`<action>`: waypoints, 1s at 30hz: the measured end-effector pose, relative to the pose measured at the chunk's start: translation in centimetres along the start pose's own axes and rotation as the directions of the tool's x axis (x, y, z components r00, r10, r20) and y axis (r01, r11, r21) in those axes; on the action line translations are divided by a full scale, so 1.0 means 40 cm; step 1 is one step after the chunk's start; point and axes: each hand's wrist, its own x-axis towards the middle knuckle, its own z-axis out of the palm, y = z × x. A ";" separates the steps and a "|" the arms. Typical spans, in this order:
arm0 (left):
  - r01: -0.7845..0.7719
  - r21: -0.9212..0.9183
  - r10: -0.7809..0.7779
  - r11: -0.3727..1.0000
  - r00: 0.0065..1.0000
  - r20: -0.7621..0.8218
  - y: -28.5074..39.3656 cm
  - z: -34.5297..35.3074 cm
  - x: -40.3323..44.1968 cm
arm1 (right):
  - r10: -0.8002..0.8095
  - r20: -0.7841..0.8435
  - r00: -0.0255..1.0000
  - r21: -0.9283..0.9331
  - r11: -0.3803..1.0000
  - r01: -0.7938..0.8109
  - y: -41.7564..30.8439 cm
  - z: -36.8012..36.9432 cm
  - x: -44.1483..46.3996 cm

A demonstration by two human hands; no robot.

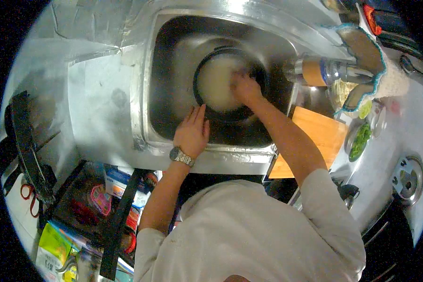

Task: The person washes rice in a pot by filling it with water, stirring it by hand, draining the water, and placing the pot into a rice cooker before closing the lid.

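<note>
Dark-rimmed bowl (197, 88) sits inside the metal sink (171, 61), holding pale, cloudy liquid (217, 87). Bowl is right of the sink's middle: widest strip of bare sink floor shows on the left, narrower gap to the right wall, some room at back and front. Right hand (246, 89) reaches over the bowl's right half, fingers down at the liquid; blurred, can't tell if it's clenched or grasping anything. Left hand (191, 131) is flat with fingers straight, gripping nothing; fingertips lie at the bowl's near-left rim, contact with the rim unclear. Watch (182, 156) on left wrist, just outside the sink's front edge. Both forearms cross that edge, left near the sink's left corner, right over the right corner; between them the way to the bowl's near side is unblocked.

Left of the sink, the foil-like surface (98, 103) runs as a broad bare stretch. Right side is tighter: wooden board (317, 134) lies close by the sink's front-right corner, right forearm passing over its left part. Jar with an orange band (312, 70) lies near the right rim, teal-edged cloth (395, 84) beyond it. Green vegetables (360, 141) sit just past the board's right edge.
</note>
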 end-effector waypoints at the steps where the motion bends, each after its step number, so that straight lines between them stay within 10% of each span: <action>1: -0.006 0.000 0.006 1.000 1.000 -0.015 0.001 -0.001 0.000 | 0.089 0.064 0.994 0.064 0.994 -0.093 -0.005 0.015 -0.016; 3: 0.015 -0.019 -0.015 1.000 1.000 0.004 0.004 -0.008 0.002 | 0.163 0.133 0.978 0.119 0.977 -0.179 -0.029 0.038 -0.030; 8: 0.038 -0.035 -0.036 0.999 0.998 0.041 0.005 -0.005 -0.002 | -0.313 0.061 0.948 -0.046 0.948 0.315 -0.051 0.040 0.000; 12: 0.017 -0.046 -0.016 0.999 1.000 0.013 -0.002 0.001 -0.001 | -0.103 -0.015 0.995 -0.018 0.995 0.103 0.031 0.012 0.005; 14: 0.004 -0.057 -0.005 0.998 1.000 -0.013 -0.008 -0.001 -0.004 | 0.048 0.275 0.960 0.041 0.997 -0.061 0.013 -0.012 -0.036; 17: 0.033 -0.052 -0.031 0.998 0.999 0.032 -0.005 0.000 0.000 | -0.201 0.452 0.869 -0.115 0.953 0.280 -0.060 -0.004 -0.059; 20: 0.013 -0.001 -0.013 1.000 0.998 0.068 -0.004 -0.002 -0.007 | -0.300 0.294 0.907 -0.093 0.936 0.340 -0.115 0.071 -0.010; 24: -0.004 -0.019 0.004 1.000 1.000 -0.002 -0.005 0.004 -0.007 | -0.314 0.211 0.926 -0.206 0.912 0.356 -0.086 -0.012 0.030; 26: -0.007 -0.035 0.005 0.999 0.999 -0.040 -0.006 0.003 -0.003 | -0.075 0.127 0.989 -0.115 0.989 0.090 -0.035 -0.027 0.026; 30: 0.004 -0.030 -0.005 1.000 0.999 -0.032 -0.001 -0.004 0.001 | -0.169 0.213 0.962 -0.331 0.914 0.234 -0.037 -0.027 -0.028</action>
